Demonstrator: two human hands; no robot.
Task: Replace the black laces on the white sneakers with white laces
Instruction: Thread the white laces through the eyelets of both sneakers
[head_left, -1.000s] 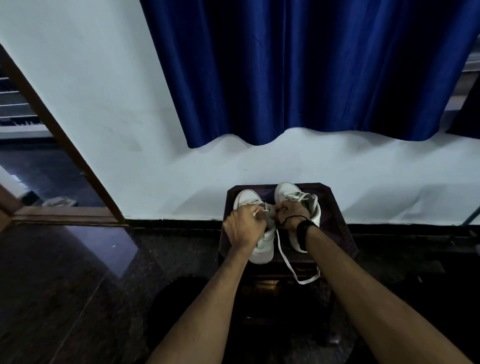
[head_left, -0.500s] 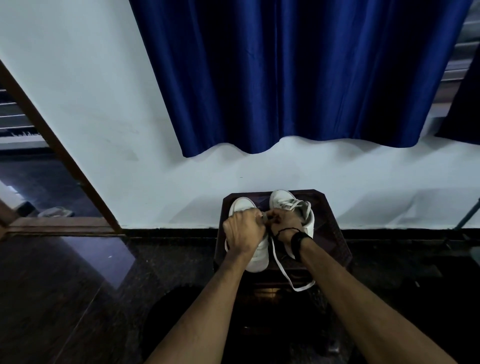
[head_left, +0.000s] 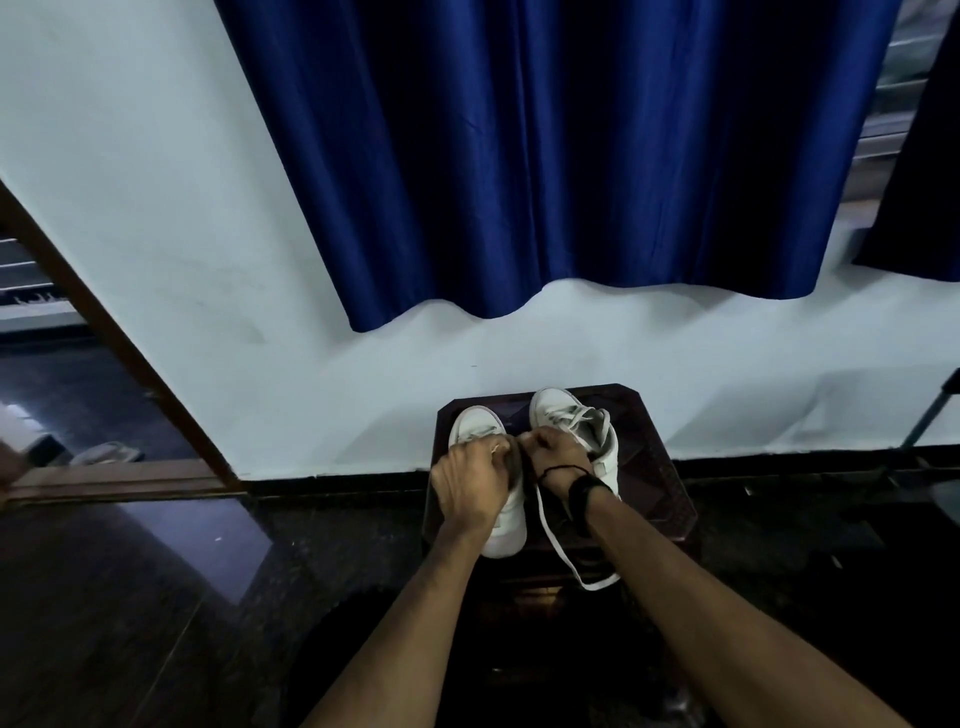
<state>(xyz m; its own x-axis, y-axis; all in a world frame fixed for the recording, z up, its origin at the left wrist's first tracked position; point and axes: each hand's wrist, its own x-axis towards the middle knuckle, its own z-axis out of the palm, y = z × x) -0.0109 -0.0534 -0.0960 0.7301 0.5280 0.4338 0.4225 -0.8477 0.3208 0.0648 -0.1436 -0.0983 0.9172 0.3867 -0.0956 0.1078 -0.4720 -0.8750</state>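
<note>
Two white sneakers stand side by side on a dark stool (head_left: 670, 499), toes toward the wall. My left hand (head_left: 470, 486) covers the middle of the left sneaker (head_left: 506, 535), fingers curled and pinching a white lace end at its eyelets. My right hand (head_left: 558, 460) is curled beside it over the same sneaker's tongue, gripping the white lace (head_left: 558, 551), which hangs in a long loop over the stool's front edge. The right sneaker (head_left: 576, 418) carries pale laces. No black lace is visible.
The stool stands against a white wall (head_left: 208, 260) under a dark blue curtain (head_left: 545, 156). Dark glossy floor (head_left: 130, 597) spreads to the left. A wooden door frame (head_left: 104, 332) runs at the left, with a sandal (head_left: 106, 452) beyond it.
My two hands have drawn closer together over the left sneaker. The camera view has tilted slightly, and the hanging lace loop stays over the stool's front.
</note>
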